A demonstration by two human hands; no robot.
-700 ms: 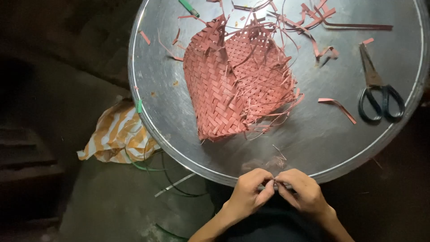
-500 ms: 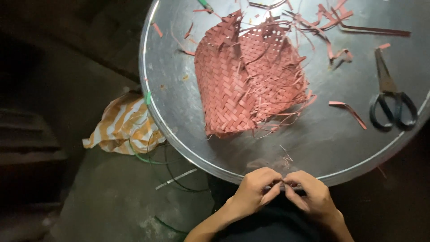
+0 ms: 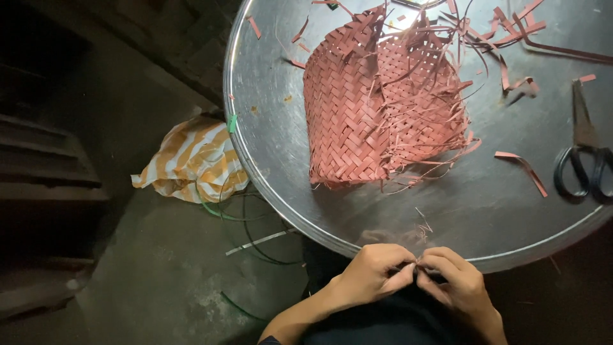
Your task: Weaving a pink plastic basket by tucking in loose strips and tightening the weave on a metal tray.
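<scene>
My left hand (image 3: 373, 276) and my right hand (image 3: 454, 281) meet fingertip to fingertip just below the near rim of a round metal tray (image 3: 274, 160). Their fingers pinch something very small and thin between them; what it is cannot be made out. On the tray lies a half-woven reddish-pink basket piece (image 3: 377, 115) with loose strip ends sticking out to the right. A few thin fibres (image 3: 421, 223) lie on the tray just above my hands.
Black-handled scissors (image 3: 584, 160) rest at the tray's right edge. Cut pink strips (image 3: 520, 166) are scattered over the tray's far and right parts. An orange-and-white striped cloth (image 3: 191, 163) and dark wire loops (image 3: 252, 223) lie on the concrete floor at left. Dark steps are far left.
The view has shifted, so the tray and basket sit further right and higher in frame. My hands stay together at the tray's near rim, fingers still pinched.
</scene>
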